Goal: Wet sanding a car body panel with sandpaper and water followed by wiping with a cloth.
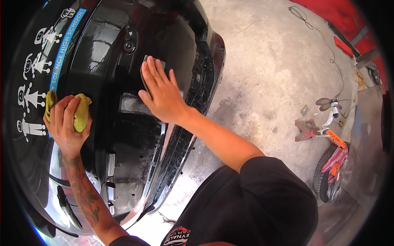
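Note:
A black car's rear (176,37) fills the left side, its dark panel glossy in places and dull in others. My left hand (67,119) is closed on a yellow-green cloth (83,114), pressed against the car beside a blue sticker strip (65,49). Farther right, my right hand (161,92) lies flat on the body panel, fingers stretched out and thumb apart. Beneath its fingers a thin grey sheet (163,64) shows only at its edges; most of it is hidden. A round badge recess (129,46) sits left of and beyond this hand.
White figure stickers (33,96) line the glass at far left. On the concrete floor (262,74) to the right are a small fan (329,104), a red metal stand (305,129), a tyre (322,168) and a loose cable (301,16). Something large and red (349,12) stands at the far right.

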A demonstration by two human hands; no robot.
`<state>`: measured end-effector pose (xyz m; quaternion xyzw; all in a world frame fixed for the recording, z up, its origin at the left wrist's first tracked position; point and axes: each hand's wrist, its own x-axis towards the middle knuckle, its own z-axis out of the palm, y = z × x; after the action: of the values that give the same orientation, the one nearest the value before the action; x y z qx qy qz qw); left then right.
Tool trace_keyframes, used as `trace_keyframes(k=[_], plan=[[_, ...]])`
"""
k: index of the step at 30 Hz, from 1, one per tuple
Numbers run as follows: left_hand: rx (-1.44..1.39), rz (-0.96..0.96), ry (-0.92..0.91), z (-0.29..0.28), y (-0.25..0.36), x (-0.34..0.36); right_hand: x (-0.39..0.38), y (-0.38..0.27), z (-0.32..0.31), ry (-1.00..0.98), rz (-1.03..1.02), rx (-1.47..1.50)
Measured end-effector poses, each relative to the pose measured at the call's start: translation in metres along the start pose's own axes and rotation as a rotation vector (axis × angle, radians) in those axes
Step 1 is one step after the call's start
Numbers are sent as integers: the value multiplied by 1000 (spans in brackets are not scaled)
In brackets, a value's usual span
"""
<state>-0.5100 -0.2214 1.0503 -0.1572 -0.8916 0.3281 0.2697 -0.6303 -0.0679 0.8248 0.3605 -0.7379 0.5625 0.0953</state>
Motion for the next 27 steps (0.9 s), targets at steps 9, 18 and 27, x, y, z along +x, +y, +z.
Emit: trace_keyframes(k=[9, 18, 27], plan=[[-1, 7, -7, 0, -2, 1, 62, 34, -24, 175, 28, 19], [-2, 4, -18, 2, -2, 2, 95, 50, -39, 225, 15, -35], [5, 2, -14, 4, -2, 1, 95, 71, -37, 272, -68, 29]])
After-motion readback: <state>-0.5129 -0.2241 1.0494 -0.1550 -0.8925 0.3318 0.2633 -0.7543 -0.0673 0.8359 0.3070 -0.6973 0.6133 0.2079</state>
